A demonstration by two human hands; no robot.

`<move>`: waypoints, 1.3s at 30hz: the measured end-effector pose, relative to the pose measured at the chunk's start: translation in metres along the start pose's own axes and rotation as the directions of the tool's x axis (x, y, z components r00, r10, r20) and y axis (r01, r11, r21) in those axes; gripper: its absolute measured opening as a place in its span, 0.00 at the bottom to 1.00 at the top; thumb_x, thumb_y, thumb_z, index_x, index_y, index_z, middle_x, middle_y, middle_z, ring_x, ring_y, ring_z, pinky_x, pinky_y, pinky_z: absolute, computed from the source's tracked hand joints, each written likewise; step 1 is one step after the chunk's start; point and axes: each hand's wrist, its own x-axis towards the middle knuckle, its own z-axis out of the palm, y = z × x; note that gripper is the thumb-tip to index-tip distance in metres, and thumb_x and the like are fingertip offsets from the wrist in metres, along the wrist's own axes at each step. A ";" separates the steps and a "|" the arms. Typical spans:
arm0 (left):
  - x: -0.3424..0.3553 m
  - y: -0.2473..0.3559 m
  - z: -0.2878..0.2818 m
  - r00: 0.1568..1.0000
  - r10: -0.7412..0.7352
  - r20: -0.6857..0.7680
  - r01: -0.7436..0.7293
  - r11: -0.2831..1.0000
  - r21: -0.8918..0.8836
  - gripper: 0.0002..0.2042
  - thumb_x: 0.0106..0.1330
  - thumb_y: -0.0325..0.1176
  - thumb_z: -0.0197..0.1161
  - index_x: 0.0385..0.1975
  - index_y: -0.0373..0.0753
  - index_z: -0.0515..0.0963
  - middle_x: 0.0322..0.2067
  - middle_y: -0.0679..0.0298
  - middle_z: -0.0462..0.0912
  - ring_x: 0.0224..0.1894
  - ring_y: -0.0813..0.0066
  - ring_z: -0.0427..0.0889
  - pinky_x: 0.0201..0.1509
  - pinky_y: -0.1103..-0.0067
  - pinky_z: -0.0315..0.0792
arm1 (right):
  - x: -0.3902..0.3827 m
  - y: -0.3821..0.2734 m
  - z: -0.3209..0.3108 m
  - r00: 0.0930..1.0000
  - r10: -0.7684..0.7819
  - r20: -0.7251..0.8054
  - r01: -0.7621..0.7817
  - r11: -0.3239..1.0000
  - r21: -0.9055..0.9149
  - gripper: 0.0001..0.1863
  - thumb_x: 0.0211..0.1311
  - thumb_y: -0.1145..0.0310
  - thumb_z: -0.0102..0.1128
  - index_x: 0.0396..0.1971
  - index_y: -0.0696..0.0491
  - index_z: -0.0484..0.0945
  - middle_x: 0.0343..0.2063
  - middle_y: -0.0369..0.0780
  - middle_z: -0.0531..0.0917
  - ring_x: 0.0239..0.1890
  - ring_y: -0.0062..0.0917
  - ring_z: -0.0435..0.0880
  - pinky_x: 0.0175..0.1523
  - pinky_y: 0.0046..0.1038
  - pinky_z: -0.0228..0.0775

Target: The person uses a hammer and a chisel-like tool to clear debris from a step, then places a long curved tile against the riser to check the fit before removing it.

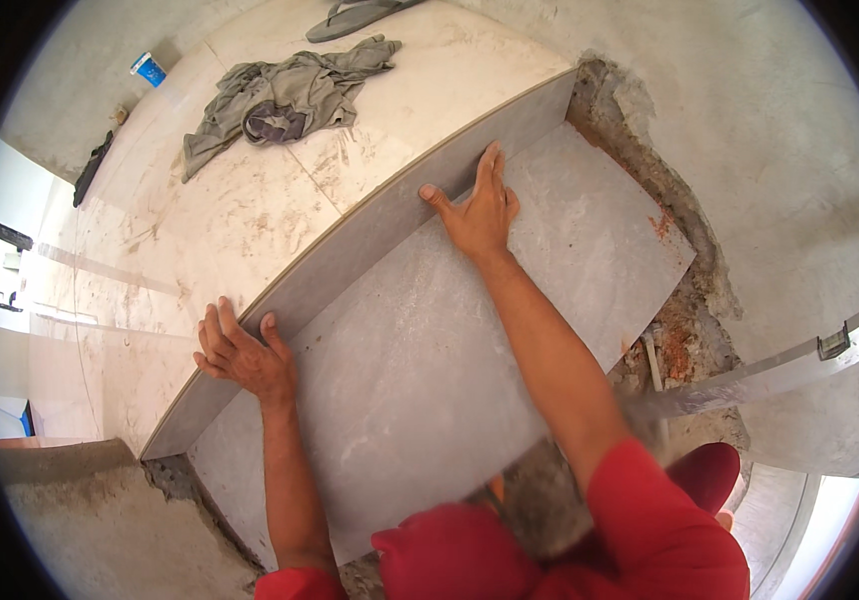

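A large grey tile slab [430, 370] lies flat in front of me. Along its far side stands a narrow grey upright tile [350, 245], whose top edge meets the cream tiled surface [180, 230] above. My left hand [250, 355] rests over that top edge near its left part, fingers stretched onto the cream surface and thumb by the upright face. Farther right, my right hand [480, 215] is spread against the upright tile, with its thumb at the top edge and its fingers pointing up the face. Neither hand holds anything loose.
On the cream surface lie a crumpled grey-green cloth [290, 95], a grey flip-flop [360, 15] and a blue and white cup [149, 69]. Rough broken mortar [695, 200] borders the slab at the right. A long metal straightedge [730, 390] crosses the lower right.
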 end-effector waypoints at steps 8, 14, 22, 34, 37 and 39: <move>0.004 0.005 0.008 0.996 -0.011 -0.093 0.010 1.000 -0.016 0.30 0.75 0.61 0.52 0.66 0.46 0.72 0.64 0.64 0.71 0.70 0.60 0.62 0.73 0.49 0.43 | 0.008 0.008 0.000 1.000 -0.011 -0.009 0.011 0.999 0.036 0.72 0.50 0.27 0.68 0.78 0.64 0.40 0.73 0.68 0.51 0.77 0.53 0.54 0.77 0.53 0.37; 0.007 -0.002 0.001 0.998 -0.006 -0.064 -0.001 0.995 -0.104 0.31 0.73 0.61 0.55 0.66 0.45 0.72 0.64 0.63 0.71 0.70 0.60 0.62 0.72 0.50 0.41 | 0.033 0.020 -0.013 0.999 0.048 -0.011 -0.043 0.954 0.296 0.71 0.52 0.34 0.73 0.78 0.64 0.39 0.76 0.63 0.49 0.79 0.51 0.49 0.80 0.48 0.44; 0.007 0.004 -0.002 0.999 -0.020 -0.043 0.015 0.995 -0.098 0.31 0.74 0.60 0.54 0.67 0.43 0.70 0.66 0.60 0.68 0.72 0.61 0.61 0.73 0.45 0.41 | 0.059 0.037 -0.029 0.995 0.096 0.043 -0.104 0.940 0.324 0.73 0.51 0.34 0.75 0.78 0.64 0.37 0.77 0.61 0.44 0.80 0.51 0.45 0.81 0.45 0.48; 0.010 0.001 -0.001 0.997 -0.001 -0.074 -0.010 0.990 -0.144 0.29 0.75 0.57 0.57 0.62 0.39 0.76 0.63 0.57 0.74 0.69 0.60 0.66 0.72 0.50 0.43 | 0.100 0.056 -0.045 0.987 0.160 -0.025 -0.134 0.890 0.436 0.62 0.61 0.30 0.62 0.81 0.46 0.35 0.78 0.58 0.46 0.79 0.57 0.43 0.80 0.54 0.41; 0.017 0.004 -0.008 0.997 0.014 -0.077 -0.028 0.982 -0.187 0.28 0.73 0.56 0.60 0.60 0.38 0.78 0.61 0.56 0.77 0.68 0.60 0.68 0.70 0.54 0.47 | 0.115 0.069 -0.045 0.988 0.126 -0.086 -0.078 0.903 0.423 0.61 0.62 0.31 0.62 0.81 0.48 0.37 0.78 0.55 0.47 0.80 0.55 0.43 0.81 0.52 0.39; 0.019 0.004 -0.012 0.997 0.025 -0.066 -0.038 0.981 -0.192 0.28 0.73 0.55 0.62 0.59 0.37 0.79 0.59 0.56 0.78 0.67 0.60 0.69 0.69 0.56 0.49 | 0.121 0.074 -0.045 0.986 0.138 -0.099 -0.071 0.867 0.493 0.60 0.63 0.31 0.61 0.81 0.47 0.37 0.79 0.53 0.47 0.80 0.53 0.43 0.81 0.50 0.38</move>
